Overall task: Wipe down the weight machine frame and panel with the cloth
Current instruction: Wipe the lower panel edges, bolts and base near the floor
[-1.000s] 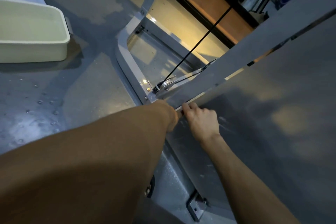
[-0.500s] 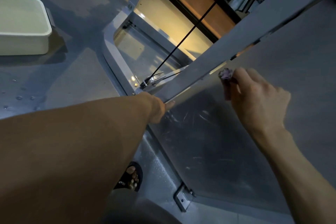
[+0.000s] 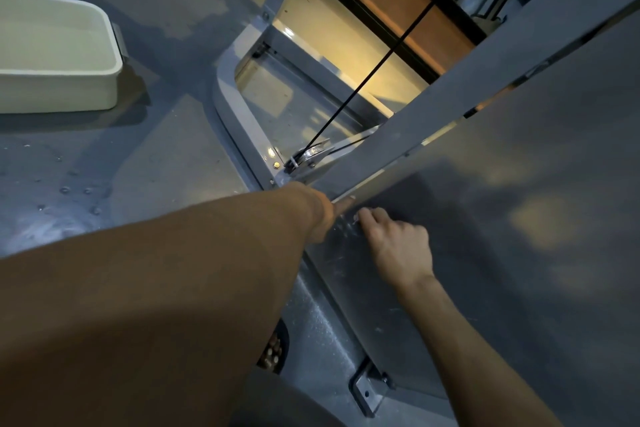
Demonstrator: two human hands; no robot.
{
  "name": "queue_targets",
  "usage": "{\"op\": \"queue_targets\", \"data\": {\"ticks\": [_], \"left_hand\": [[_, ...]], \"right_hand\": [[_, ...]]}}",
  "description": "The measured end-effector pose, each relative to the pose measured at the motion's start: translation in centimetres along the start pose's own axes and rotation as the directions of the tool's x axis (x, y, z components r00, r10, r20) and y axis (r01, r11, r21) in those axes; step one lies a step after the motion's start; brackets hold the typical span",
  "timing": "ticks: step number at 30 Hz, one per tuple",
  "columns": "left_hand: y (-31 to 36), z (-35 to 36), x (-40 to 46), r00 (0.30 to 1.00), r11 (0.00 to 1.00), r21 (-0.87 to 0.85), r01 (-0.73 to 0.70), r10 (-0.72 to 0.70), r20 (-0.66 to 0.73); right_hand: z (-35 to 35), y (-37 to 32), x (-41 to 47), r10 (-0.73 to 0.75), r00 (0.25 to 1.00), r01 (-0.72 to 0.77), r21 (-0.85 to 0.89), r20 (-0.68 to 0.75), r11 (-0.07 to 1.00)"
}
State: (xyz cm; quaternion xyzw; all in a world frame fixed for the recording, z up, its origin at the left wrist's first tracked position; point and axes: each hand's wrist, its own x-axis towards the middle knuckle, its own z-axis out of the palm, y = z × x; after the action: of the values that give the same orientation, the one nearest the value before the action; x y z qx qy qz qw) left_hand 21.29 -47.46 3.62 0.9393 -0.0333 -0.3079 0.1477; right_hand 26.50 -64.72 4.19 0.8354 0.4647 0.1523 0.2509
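Note:
The weight machine's dark grey panel fills the right side, and its slanted grey frame post runs along the panel's upper edge. My right hand rests on the panel near the post's lower end with its fingers curled; the cloth is almost wholly hidden under it. My left arm reaches across the foreground to the foot of the post. My left hand is foreshortened behind the wrist, with only one fingertip showing against the panel's edge.
A pale plastic tub sits on the wet grey floor at the upper left. The base frame rail, a black cable and a pulley lie beyond my hands. A metal bracket holds the panel's bottom corner, near my sandalled foot.
My right hand swept up and right along the panel's edge with the cloth showing, then came back down beside my left hand. The left hand stayed at the foot of the post.

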Motion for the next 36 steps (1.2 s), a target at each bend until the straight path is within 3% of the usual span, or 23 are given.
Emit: {"op": "queue_targets", "data": {"ticks": [6, 9, 12, 15, 22, 30, 33, 36], "left_hand": [[-0.4, -0.1, -0.7, 1.000, 1.000, -0.010, -0.003, 0.003, -0.027], [-0.5, 0.1, -0.7, 1.000, 1.000, -0.023, 0.001, -0.002, -0.027], [-0.1, 0.2, -0.6, 1.000, 1.000, -0.006, 0.013, -0.013, -0.011], [-0.2, 0.2, -0.6, 1.000, 1.000, -0.025, 0.014, -0.014, -0.008], [-0.1, 0.2, -0.3, 1.000, 0.999, -0.034, 0.007, -0.007, 0.003], [0.4, 0.3, -0.3, 1.000, 1.000, -0.001, 0.009, -0.009, 0.001], [0.2, 0.2, -0.5, 1.000, 1.000, -0.001, 0.001, -0.001, -0.017], [-0.3, 0.3, -0.5, 1.000, 1.000, -0.020, 0.001, -0.001, -0.020]], "right_hand": [[-2.5, 0.8, -0.6, 0.059, 0.998, -0.060, 0.035, 0.037, 0.998], [-5.4, 3.4, -1.4, 0.125, 0.988, -0.120, 0.052, -0.096, 0.991], [-8.4, 6.2, -2.3, 0.229, 0.931, -0.220, 0.063, -0.284, 0.973], [-9.6, 7.8, -3.0, 0.312, 0.884, -0.307, 0.071, -0.347, 0.949], [-4.8, 4.5, -2.6, 0.248, 0.935, -0.243, 0.052, -0.253, 0.969], [0.3, -0.3, -2.1, 0.111, 0.993, -0.113, 0.043, 0.038, 0.993], [-0.6, 0.2, -1.9, 0.137, 0.990, -0.138, 0.038, 0.030, 0.990], [-3.2, 1.9, -1.4, 0.166, 0.981, -0.157, 0.094, -0.101, 0.983]]}}
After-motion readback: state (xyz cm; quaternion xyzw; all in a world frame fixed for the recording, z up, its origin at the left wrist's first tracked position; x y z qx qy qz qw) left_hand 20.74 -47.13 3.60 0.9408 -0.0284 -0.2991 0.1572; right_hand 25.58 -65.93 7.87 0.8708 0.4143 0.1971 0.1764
